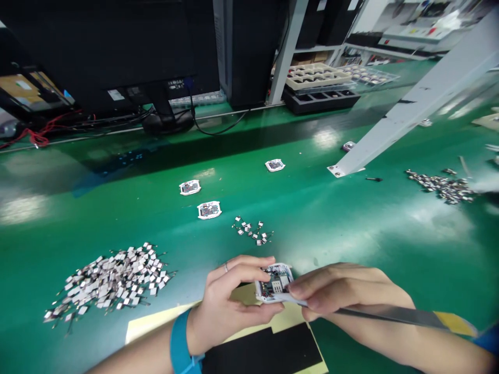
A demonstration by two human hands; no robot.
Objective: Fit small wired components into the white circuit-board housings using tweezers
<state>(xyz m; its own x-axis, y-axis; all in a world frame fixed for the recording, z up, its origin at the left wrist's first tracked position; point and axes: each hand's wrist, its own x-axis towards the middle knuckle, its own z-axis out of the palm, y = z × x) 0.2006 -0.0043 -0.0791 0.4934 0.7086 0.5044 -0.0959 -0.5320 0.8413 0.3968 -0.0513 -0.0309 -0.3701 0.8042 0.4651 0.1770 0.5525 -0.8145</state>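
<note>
Near centre: white-cased circuit board (273, 280), open face up, w/ metal card-slot-like part (279, 287) showing, held over yellow sheet (150, 326) & black pad (268, 354). Gripped at its left end by L hand (224, 296), thumb along near edge, fingers over far edge; blue wristband (181, 337) just behind. In R hand (346, 291): slim metal tool (393, 314), poss. tweezers, yellow at rear end, pinched btwn thumb & fingers; fingertips at right end of case, tool tip hidden. Step in hand, apparently: close tool work at case's right rim. Next move prob. calls for firm L hold, light R touch, care w/ exposed components.

Just beyond, on green tabletop (128, 223): small cluster of square wired pcs (259, 242). Farther left, two more white-cased boards (209, 210); third such board (275, 165) farther off, to right. Near left, big pile of wired pcs (117, 279); far right, pile of small parts (440, 187), too blurred to ID. Far left, black monitor (117, 47).
</note>
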